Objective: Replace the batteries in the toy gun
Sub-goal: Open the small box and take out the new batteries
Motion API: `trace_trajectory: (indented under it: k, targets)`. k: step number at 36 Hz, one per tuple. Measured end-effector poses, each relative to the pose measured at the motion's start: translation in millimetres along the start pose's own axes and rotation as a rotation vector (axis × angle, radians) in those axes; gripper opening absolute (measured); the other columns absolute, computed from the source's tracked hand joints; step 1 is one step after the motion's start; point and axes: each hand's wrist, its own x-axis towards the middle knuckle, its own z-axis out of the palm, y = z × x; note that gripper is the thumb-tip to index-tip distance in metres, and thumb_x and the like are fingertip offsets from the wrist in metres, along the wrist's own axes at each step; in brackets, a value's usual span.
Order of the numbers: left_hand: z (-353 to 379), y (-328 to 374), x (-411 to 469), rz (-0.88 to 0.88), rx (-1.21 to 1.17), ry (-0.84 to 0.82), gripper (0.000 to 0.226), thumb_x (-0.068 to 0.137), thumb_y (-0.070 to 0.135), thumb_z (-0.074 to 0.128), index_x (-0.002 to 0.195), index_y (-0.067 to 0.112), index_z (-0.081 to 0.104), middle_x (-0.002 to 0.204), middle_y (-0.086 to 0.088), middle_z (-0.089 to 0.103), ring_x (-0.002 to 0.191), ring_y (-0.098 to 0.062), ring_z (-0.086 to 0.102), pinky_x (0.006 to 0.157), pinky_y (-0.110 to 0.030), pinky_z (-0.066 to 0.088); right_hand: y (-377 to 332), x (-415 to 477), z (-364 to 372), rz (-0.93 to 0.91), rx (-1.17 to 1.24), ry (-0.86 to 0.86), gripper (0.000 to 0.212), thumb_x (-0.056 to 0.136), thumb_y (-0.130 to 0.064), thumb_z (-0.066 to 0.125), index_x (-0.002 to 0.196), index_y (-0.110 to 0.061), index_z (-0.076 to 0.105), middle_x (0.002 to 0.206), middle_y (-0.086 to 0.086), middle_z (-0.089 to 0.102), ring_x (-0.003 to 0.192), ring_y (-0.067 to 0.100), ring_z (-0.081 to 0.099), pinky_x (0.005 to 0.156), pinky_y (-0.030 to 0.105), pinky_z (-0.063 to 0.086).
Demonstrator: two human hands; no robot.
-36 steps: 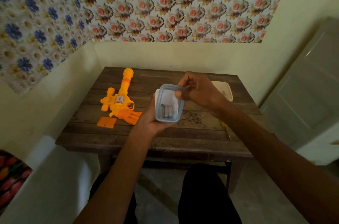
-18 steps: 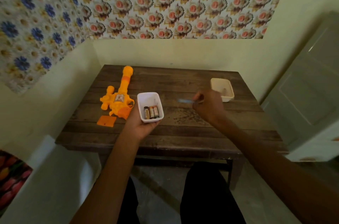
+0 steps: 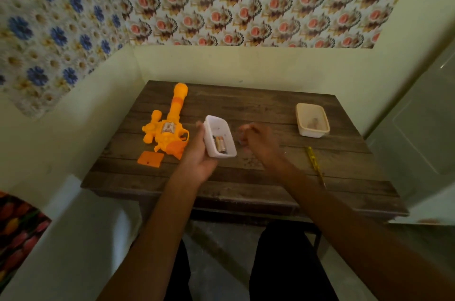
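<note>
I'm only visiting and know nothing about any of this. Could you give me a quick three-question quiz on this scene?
1. True or false: the left hand holds the white tub.
2. What lies in the white tub? A batteries; B screws; C coins.
3. Fill in: the orange toy gun lies on the ____.

Key: 1 true; 2 A; 3 table.

Home rm, floral wallpaper [image 3: 246, 0], worn wood table [image 3: 258, 103] in corner, panel door [image 3: 418, 128] rt
</note>
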Motion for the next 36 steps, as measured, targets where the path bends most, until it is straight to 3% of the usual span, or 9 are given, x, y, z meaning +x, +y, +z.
trace_trajectory:
  k: [4,6,10,14,22,25,28,33,36]
  targets:
    - [33.7,-19.8,-3.3,0.198,0.217,0.008,0.015,0.100,0.036,0.048,0.094,0.026,0.058,0.083,0.003,0.070,0.068,-0.002,0.069,0.080,-0.044,0.053,-24.3,-21.6,8.8,0.317,0.701,-0.278,0.032,0.103,-0.031,0.035,0.093,-0.013,0.059,0.085,0.007,0.065,0.080,0.019,0.061,0.072,0.033,0.050]
    - [42.9,-25.2,1.2,0.358,0.519,0.150,0.014,0.090,0.041,0.062,0.088,0.029,0.058,0.093,0.002,0.067,0.078,-0.004,0.067,0.091,-0.044,0.052,-27.7,-22.4,14.6,0.422,0.922,-0.315,0.032,0.102,-0.033,0.036,0.097,-0.011,0.058,0.085,0.007,0.065,0.081,0.020,0.060,0.071,0.033,0.052]
    - [54.7,-25.7,0.1,0.572,0.934,0.210,0.063,0.067,0.059,0.060,0.114,0.017,0.064,0.115,-0.011,0.064,0.106,-0.025,0.060,0.094,-0.042,0.049,-32.1,-15.5,18.5,0.508,1.116,-0.274,0.032,0.103,-0.036,0.032,0.110,-0.011,0.051,0.090,0.008,0.052,0.083,0.018,0.053,0.092,0.033,0.043]
    - [60.5,-22.8,2.2,0.666,1.127,0.180,0.062,0.078,0.052,0.064,0.125,0.013,0.060,0.124,-0.014,0.060,0.115,-0.029,0.054,0.098,-0.041,0.043,-21.9,-6.6,17.4,0.624,1.135,-0.259,0.040,0.097,-0.042,0.043,0.119,-0.010,0.056,0.106,0.010,0.061,0.095,0.024,0.059,0.083,0.037,0.047]
    - [50.9,0.9,-0.6,0.426,0.632,0.219,0.041,0.102,0.042,0.036,0.128,0.018,0.055,0.121,-0.009,0.057,0.110,-0.028,0.057,0.093,-0.043,0.050,-18.3,-6.4,0.6,0.711,1.090,-0.150,0.025,0.094,-0.025,0.053,0.078,-0.006,0.055,0.074,0.007,0.055,0.069,0.018,0.053,0.072,0.030,0.047]
    - [38.9,4.3,-0.6,0.331,0.441,0.160,0.040,0.104,0.041,0.031,0.130,0.018,0.050,0.128,-0.010,0.057,0.110,-0.028,0.057,0.094,-0.047,0.049,-6.3,0.8,-4.6,0.721,1.085,-0.186,0.012,0.089,-0.018,0.058,0.081,-0.009,0.055,0.068,0.003,0.054,0.058,0.012,0.052,0.048,0.021,0.045]
    - [30.7,6.1,-3.0,0.190,0.265,0.117,0.035,0.105,0.041,0.027,0.120,0.018,0.050,0.100,-0.008,0.061,0.100,-0.027,0.055,0.093,-0.052,0.044,3.2,5.4,-12.1,0.688,1.015,-0.243,0.010,0.088,-0.012,0.055,0.078,-0.009,0.054,0.061,0.001,0.049,0.048,0.008,0.045,0.034,0.016,0.036]
    - [21.8,6.9,4.9,0.065,0.222,-0.008,0.044,0.099,0.054,0.035,0.096,0.018,0.060,0.092,-0.006,0.065,0.086,-0.024,0.061,0.078,-0.044,0.048,3.9,2.2,-24.2,0.539,0.735,-0.292,0.011,0.091,-0.012,0.053,0.080,-0.012,0.053,0.054,-0.002,0.040,0.038,0.004,0.034,0.030,0.014,0.025]
    - [23.4,4.5,7.9,0.035,0.259,0.000,0.043,0.096,0.054,0.044,0.108,0.016,0.061,0.102,-0.010,0.065,0.092,-0.025,0.062,0.080,-0.043,0.050,-0.3,-4.0,-31.7,0.430,0.537,-0.325,0.015,0.093,-0.024,0.059,0.090,-0.010,0.059,0.057,-0.002,0.042,0.042,0.004,0.034,0.033,0.015,0.026]
